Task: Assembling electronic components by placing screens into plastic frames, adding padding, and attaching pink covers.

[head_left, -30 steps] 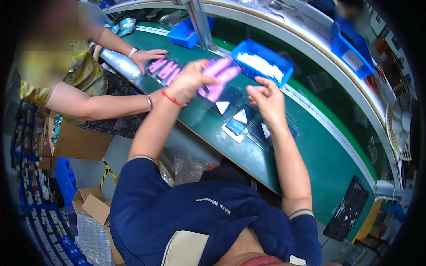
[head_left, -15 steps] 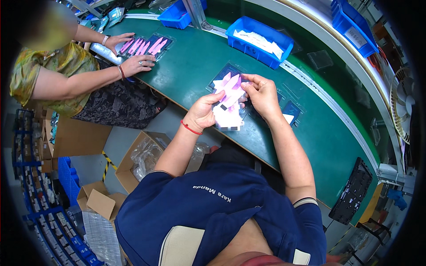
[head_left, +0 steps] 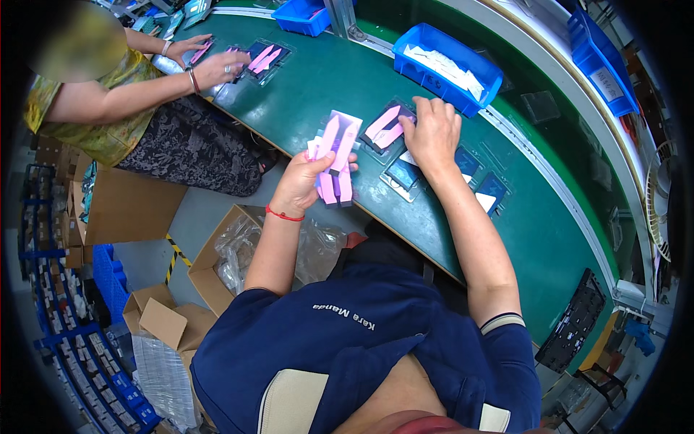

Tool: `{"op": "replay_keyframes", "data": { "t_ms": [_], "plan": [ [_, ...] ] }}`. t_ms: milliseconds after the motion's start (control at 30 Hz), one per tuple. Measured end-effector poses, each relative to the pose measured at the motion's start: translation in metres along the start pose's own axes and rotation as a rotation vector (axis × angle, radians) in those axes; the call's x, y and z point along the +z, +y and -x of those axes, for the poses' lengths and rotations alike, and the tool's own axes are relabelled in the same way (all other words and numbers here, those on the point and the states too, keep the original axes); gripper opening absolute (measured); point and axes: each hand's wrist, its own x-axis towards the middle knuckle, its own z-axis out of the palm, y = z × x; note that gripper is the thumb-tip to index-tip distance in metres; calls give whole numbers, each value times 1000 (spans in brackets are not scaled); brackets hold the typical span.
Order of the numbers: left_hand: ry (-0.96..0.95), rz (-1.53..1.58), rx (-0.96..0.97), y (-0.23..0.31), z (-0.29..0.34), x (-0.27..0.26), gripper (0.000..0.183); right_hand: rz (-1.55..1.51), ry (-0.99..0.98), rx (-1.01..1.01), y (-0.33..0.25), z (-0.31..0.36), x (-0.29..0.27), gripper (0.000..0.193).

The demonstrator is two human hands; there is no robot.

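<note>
My left hand (head_left: 307, 181) is closed around a fanned stack of pink and white card slips (head_left: 334, 145) with pointed ends, the thumb lying on top. The stack is raised off the green table at its near edge. My right hand (head_left: 436, 134) rests lower, at a flat dark packet (head_left: 377, 116) on the table. A pink pointed slip (head_left: 385, 129) lies on that packet. My right thumb touches the slip's end, and the fingers are bent forward, apart from the thumb. Beside my right wrist lies another dark flat piece in clear plastic (head_left: 402, 175).
More dark packets (head_left: 491, 194) with white slips lie right of my forearm. A blue bin (head_left: 448, 69) of white slips stands at the back. On the left, a co-worker's hands (head_left: 217, 69) handle similar pink slips. A black tray (head_left: 571, 318) is at the right.
My right hand has left the stack and moved right to the dark packet, where a pink slip now lies. My left hand has shifted left with the stack. The co-worker's hands have moved too.
</note>
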Motion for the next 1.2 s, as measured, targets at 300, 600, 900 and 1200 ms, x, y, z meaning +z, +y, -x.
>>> {"op": "replay_keyframes", "data": {
  "t_ms": [300,600,900,1200],
  "plan": [
    [-192,59,-188,-19,-12,43,40,-804,-434,328,10,14,-27,33],
    [-116,-135,-164,-7,-6,40,51,-96,-120,-6,30,37,-49,36],
    [-313,-58,-277,-35,-23,83,39,-772,-326,400,30,64,-71,26],
    [-182,-269,-163,-37,-25,94,44,-100,-21,237,77,72,-74,26]
  ]
}}
